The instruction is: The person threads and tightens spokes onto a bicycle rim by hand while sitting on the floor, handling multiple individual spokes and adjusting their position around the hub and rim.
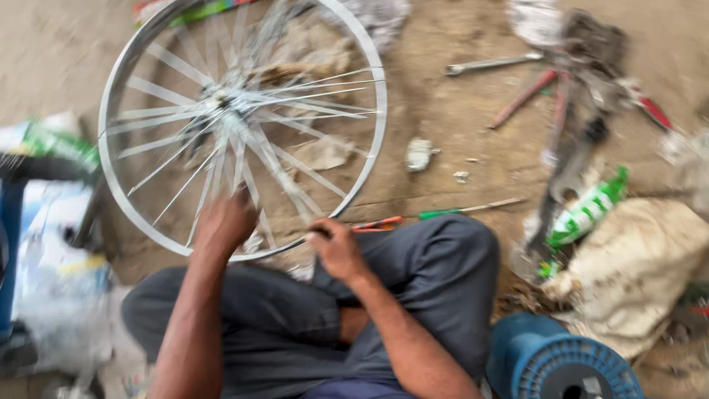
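While the person sits cross-legged on the dirt floor, a bare bicycle wheel (244, 125) stands tilted in front of the knees, its lower rim close to the lap and its hub (221, 103) up and away from the body. The left hand (221, 222) reaches in among the lower spokes near the rim; blur hides its fingers, so I cannot tell whether they close on a spoke or only press against it. The right hand (336, 247) is curled at the rim's lower right edge, apparently pinching a small dark tool or spoke end, though the picture is too smeared to be sure.

By my judgement the wheel is light and its metal rim stiff, so the rim is the sound place to hold; the thin spokes flex and would bend under a careless pull, and bare metal may slip in the fingers.

An orange-handled screwdriver (377, 223) lies just beyond the right hand, a green-handled one (465, 210) further right. Wrenches and pliers (561, 96) lie scattered well apart at upper right, a green bottle (587, 210) rests by a dirty sack (635, 273), and a blue spool (561, 362) sits beside the right knee.
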